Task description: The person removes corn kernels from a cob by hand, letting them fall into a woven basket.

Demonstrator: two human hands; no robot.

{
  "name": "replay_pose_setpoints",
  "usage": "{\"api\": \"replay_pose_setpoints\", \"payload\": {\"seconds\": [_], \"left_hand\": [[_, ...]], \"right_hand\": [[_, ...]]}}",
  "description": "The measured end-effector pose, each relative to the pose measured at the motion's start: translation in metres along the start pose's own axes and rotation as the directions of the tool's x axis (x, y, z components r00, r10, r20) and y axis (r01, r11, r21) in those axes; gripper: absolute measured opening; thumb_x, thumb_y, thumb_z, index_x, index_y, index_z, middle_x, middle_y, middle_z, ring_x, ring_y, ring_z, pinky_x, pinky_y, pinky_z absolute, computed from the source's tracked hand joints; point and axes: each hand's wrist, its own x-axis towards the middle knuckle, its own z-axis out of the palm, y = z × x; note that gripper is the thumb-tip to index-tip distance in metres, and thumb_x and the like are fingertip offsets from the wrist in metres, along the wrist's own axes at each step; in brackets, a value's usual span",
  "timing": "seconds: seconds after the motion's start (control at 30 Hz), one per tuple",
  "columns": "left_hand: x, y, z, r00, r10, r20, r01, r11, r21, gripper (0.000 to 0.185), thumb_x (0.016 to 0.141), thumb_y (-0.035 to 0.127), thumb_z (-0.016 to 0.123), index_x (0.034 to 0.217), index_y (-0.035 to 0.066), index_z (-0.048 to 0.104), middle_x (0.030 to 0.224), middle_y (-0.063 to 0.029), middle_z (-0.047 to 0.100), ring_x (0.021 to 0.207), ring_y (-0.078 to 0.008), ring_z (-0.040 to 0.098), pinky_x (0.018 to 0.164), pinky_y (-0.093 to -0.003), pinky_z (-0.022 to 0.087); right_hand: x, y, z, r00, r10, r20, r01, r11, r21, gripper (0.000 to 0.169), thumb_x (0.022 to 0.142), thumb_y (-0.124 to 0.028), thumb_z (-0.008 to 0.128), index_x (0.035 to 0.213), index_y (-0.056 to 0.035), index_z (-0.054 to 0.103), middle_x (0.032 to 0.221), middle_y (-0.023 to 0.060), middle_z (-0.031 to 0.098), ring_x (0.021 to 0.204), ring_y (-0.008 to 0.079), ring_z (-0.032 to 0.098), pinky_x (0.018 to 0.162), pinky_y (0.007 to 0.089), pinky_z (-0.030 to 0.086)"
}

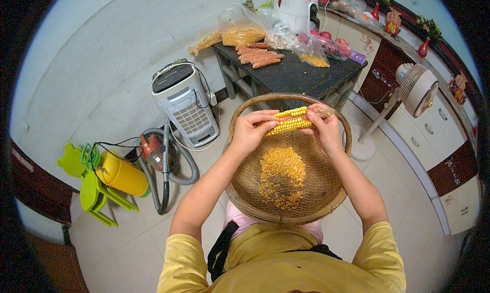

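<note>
A yellow corn cob (293, 120) lies level between my two hands, above a round woven bamboo basket (245, 201) on my lap. My left hand (254, 128) grips its left end, thumb and fingers on the kernels. My right hand (323, 126) holds the other end, where the tip shows bare of kernels. A reddish strip without kernels runs along the cob between yellow rows. Loose corn kernels (283, 164) are heaped in the middle of the basket, with a thinner scatter of them nearer my body.
Ahead, a black table (302, 80) bears stripped corn cobs (258, 55), a bag of kernels (243, 36) and a white appliance (294, 13). An air cooler (191, 113), vacuum cleaner (153, 151) and green chair (92, 191) stand left. A pedestal fan (417, 90) stands right.
</note>
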Motion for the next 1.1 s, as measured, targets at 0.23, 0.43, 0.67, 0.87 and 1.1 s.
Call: {"api": "replay_pose_setpoints", "payload": {"seconds": [0.23, 0.43, 0.67, 0.87, 1.1], "left_hand": [[0.003, -0.002, -0.005, 0.994, 0.105, 0.04, -0.105, 0.994, -0.004, 0.009, 0.077, 0.004, 0.065, 0.085, 0.003, 0.069, 0.118, -0.0129, 0.059, 0.109, -0.0229, 0.055, 0.096, -0.0343, 0.04], [0.002, 0.003, -0.008, 0.965, 0.195, 0.174, -0.214, 0.972, 0.097, 0.014, 0.075, 0.009, 0.068, 0.089, 0.007, 0.072, 0.123, -0.0116, 0.055, 0.116, -0.0242, 0.05, 0.098, -0.0366, 0.037], [0.004, 0.0, -0.003, 0.986, 0.119, 0.114, -0.136, 0.978, 0.157, 0.021, 0.072, 0.009, 0.074, 0.093, 0.008, 0.072, 0.115, -0.0107, 0.06, 0.107, -0.0212, 0.055, 0.094, -0.0334, 0.041], [0.003, -0.005, -0.005, 0.993, 0.054, 0.108, -0.069, 0.989, 0.132, 0.019, 0.073, 0.007, 0.074, 0.093, 0.006, 0.072, 0.104, -0.0097, 0.065, 0.099, -0.0179, 0.059, 0.089, -0.029, 0.044], [0.003, -0.004, -0.006, 0.997, -0.038, 0.073, 0.034, 0.998, 0.053, 0.015, 0.076, 0.007, 0.072, 0.09, 0.003, 0.072, 0.108, -0.0118, 0.065, 0.097, -0.0175, 0.06, 0.088, -0.0296, 0.045]], "right_hand": [[0.002, -0.001, -0.003, 1.0, -0.004, -0.024, 0.004, 1.0, 0.005, 0.02, 0.086, -0.013, 0.063, 0.102, -0.0036, 0.055, 0.097, 0.007, 0.059, 0.084, 0.0159, 0.062, 0.062, 0.0303, 0.059], [0.005, 0.001, -0.008, 0.999, -0.038, -0.039, 0.037, 0.999, -0.024, 0.02, 0.086, -0.014, 0.063, 0.101, -0.0039, 0.056, 0.096, 0.0067, 0.06, 0.084, 0.0159, 0.062, 0.062, 0.0307, 0.059], [0.0, -0.003, -0.003, 0.999, 0.032, 0.013, -0.03, 0.992, -0.121, 0.021, 0.088, -0.016, 0.062, 0.104, -0.0049, 0.054, 0.1, 0.0051, 0.057, 0.091, 0.0156, 0.06, 0.066, 0.0309, 0.06], [0.0, -0.002, -0.004, 0.992, 0.096, 0.088, -0.091, 0.994, -0.059, 0.03, 0.085, -0.014, 0.065, 0.11, -0.005, 0.05, 0.106, 0.0062, 0.055, 0.095, 0.0171, 0.06, 0.07, 0.0334, 0.059], [0.006, 0.017, -0.01, 0.984, -0.035, 0.172, 0.049, 0.996, -0.075, 0.046, 0.077, 0.002, 0.069, 0.115, -0.0043, 0.043, 0.111, 0.0083, 0.053, 0.1, 0.0182, 0.058, 0.079, 0.0343, 0.057]]}}
